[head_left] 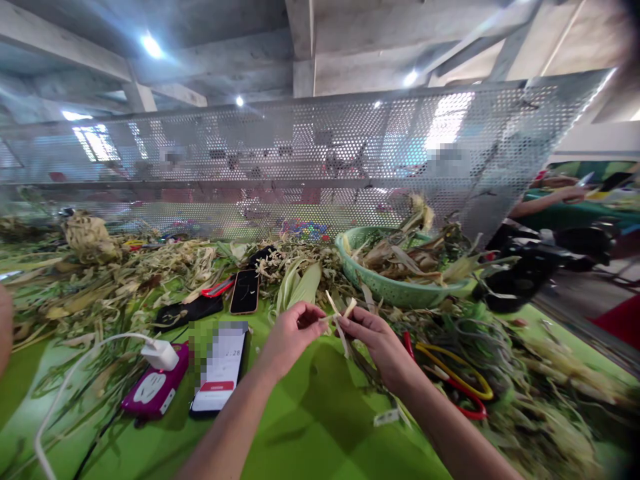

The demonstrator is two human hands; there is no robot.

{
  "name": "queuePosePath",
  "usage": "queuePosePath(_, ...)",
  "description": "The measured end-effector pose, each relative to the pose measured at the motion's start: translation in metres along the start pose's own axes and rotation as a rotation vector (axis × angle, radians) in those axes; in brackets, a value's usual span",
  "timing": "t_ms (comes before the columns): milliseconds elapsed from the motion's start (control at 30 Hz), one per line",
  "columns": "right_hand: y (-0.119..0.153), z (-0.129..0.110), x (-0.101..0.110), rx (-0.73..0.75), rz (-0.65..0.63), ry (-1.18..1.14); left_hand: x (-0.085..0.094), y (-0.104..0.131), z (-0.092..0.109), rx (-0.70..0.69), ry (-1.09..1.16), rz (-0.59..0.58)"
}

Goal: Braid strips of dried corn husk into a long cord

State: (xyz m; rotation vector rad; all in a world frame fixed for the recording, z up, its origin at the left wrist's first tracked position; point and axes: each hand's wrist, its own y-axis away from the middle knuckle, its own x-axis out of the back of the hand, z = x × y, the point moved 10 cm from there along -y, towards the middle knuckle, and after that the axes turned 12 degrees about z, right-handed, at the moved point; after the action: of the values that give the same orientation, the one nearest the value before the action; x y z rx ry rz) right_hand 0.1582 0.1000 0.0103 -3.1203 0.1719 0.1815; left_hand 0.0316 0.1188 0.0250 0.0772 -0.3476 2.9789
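Pale strips of husk (336,315) cross between my two hands, above the green table (320,427). My left hand (299,328) pinches the strips from the left, thumb and fingers together. From the other side, my right hand (369,333) grips them near the crossing, its fingers closed. A longer, duller strip hangs below my right hand. Just beyond my left hand lies a bundle of wide pale green husks (301,285). Scissors with red and yellow handles (463,380) rest to the right of my right forearm.
A green basket (385,288) of dry husks stands behind my right hand. Phones (223,373) (245,291) and a purple power bank (159,387) with a white cable lie left. A perforated metal screen (280,167) spans the back. Another person's arm (543,200) shows far right.
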Motion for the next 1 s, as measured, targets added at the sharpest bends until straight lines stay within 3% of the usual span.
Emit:
queuePosePath(100, -0.001, 0.001, 0.001, 0.013, -0.004, 0.032, 0.002, 0.002, 0.019, -0.171, -0.162, 0.045)
queuePosePath(200, -0.001, -0.001, 0.001, 0.043, -0.01, 0.06, 0.003, 0.005, 0.028, -0.237, -0.241, 0.069)
queuePosePath(333, -0.001, -0.001, -0.001, 0.043, -0.025, 0.044, 0.005, 0.003, 0.02, -0.142, -0.187, 0.061)
queuePosePath(467, 0.0, -0.004, -0.004, 0.069, -0.046, 0.052, 0.003, 0.001, 0.001, 0.027, -0.028, 0.035)
queuePosePath(567, 0.002, -0.007, -0.005, 0.074, -0.056, 0.058, -0.002, 0.001, -0.005, 0.078, 0.093, 0.021)
queuePosePath(767, 0.003, 0.001, -0.006, -0.026, -0.061, 0.011, -0.01, 0.005, -0.006, 0.113, 0.202, -0.001)
queuePosePath(1000, 0.0, -0.001, -0.002, 0.056, -0.03, 0.092, -0.005, 0.005, 0.003, 0.053, 0.057, 0.018)
